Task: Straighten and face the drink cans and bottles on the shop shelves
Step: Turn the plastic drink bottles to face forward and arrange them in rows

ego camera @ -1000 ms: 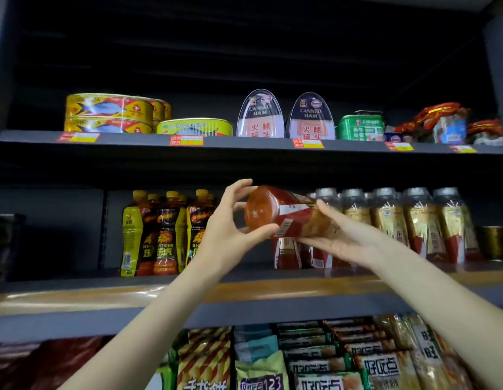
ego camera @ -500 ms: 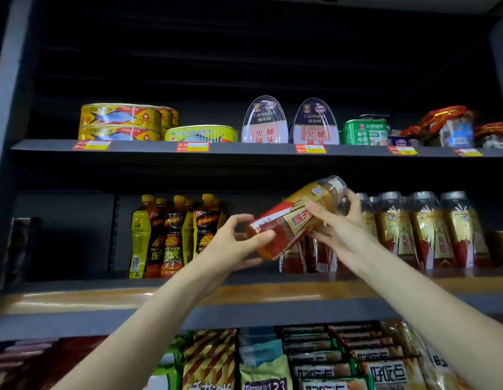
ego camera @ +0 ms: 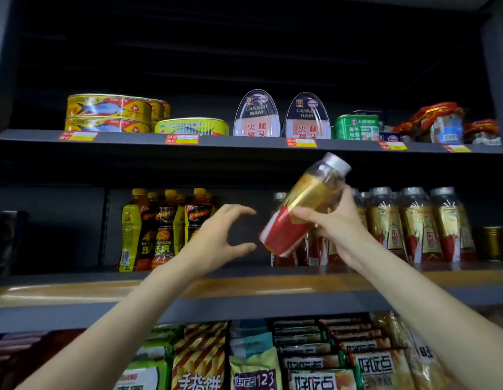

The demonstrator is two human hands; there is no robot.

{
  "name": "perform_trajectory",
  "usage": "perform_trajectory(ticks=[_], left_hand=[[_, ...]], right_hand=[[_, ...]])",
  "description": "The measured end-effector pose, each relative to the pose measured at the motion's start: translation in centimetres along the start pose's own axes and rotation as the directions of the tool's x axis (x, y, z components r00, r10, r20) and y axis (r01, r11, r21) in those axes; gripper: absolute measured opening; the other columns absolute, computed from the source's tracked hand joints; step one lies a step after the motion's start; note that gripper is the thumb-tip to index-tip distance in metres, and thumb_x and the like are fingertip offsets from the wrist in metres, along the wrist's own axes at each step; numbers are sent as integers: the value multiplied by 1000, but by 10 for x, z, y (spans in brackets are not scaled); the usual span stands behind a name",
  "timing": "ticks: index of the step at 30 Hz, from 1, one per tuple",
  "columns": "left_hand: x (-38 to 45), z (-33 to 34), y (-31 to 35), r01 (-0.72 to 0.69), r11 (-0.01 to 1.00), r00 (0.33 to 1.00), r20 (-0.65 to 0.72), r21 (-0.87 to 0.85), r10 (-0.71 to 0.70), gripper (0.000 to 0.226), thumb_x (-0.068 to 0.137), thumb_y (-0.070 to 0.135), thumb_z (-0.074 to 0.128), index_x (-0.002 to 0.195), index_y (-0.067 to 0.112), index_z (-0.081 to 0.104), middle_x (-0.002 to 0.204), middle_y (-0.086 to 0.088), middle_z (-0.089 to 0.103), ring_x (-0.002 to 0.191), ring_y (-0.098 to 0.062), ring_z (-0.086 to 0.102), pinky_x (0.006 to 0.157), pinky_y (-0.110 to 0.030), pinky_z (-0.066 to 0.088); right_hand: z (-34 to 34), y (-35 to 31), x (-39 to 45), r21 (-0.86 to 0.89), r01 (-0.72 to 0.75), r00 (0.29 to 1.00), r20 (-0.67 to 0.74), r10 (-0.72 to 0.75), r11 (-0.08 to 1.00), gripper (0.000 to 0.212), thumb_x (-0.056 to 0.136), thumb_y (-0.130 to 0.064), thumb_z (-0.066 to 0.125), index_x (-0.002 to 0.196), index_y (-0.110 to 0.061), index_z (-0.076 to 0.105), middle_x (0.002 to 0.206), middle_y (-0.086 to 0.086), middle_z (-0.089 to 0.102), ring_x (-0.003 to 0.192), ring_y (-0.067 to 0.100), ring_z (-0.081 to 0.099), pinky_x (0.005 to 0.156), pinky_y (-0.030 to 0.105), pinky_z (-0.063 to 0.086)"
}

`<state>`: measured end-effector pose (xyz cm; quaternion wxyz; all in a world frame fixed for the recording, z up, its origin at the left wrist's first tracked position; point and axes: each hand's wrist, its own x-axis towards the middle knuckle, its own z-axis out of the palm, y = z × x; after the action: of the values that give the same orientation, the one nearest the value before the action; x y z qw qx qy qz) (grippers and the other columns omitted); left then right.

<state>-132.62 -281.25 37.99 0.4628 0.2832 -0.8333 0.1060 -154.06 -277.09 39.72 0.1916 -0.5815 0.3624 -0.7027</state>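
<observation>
With our right hand [ego camera: 336, 223] clamped round the tilted bottle [ego camera: 302, 205] at frame centre and our left hand [ego camera: 216, 237] spread empty beside it, we should upright it label-forward into its row [ego camera: 413, 223].

The tilted bottle [ego camera: 303, 205] has a silver cap, amber-gold middle and red base with a white edge. The shelved bottles [ego camera: 416, 223] show gold and red labels under silver caps; the energy drinks [ego camera: 163, 229] are yellow, black and orange. Fish tins [ego camera: 108, 112] are yellow and red with a blue fish.
</observation>
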Motion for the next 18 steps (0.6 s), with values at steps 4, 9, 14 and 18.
perform_trajectory(ticks=[4,9,14,18], left_hand=[[3,-4,-6,127,992,985,-115,-21,-128,39,88,18,61,125,21,50,124,3,48,113,-11,48,92,-22,43],[11,9,-4,119,993,983,-137,-24,-121,34,88,14,59,121,19,52,114,8,46,111,-10,51,87,-18,39],[16,19,-6,141,990,984,-111,-2,-140,34,89,15,58,122,19,50,117,7,45,114,-12,50,85,-16,35],[14,23,-13,172,983,982,-89,68,-165,36,89,17,57,124,19,49,125,0,46,112,-12,50,85,-17,37]], right_hand=[[-8,4,-15,-509,350,933,115,-341,786,98,67,-15,84,140,-33,22,124,-13,40,112,1,35,97,24,30],[-23,11,-15,-553,454,870,105,-482,699,90,69,-14,83,123,-50,20,141,-4,40,119,2,36,101,24,36],[-29,4,-9,-564,474,860,129,-494,676,93,69,-18,83,131,-46,20,142,-4,40,119,2,38,96,20,34],[-19,-8,11,-645,411,879,93,-467,644,115,65,-31,86,146,-36,4,141,-1,38,113,10,45,88,26,38]])
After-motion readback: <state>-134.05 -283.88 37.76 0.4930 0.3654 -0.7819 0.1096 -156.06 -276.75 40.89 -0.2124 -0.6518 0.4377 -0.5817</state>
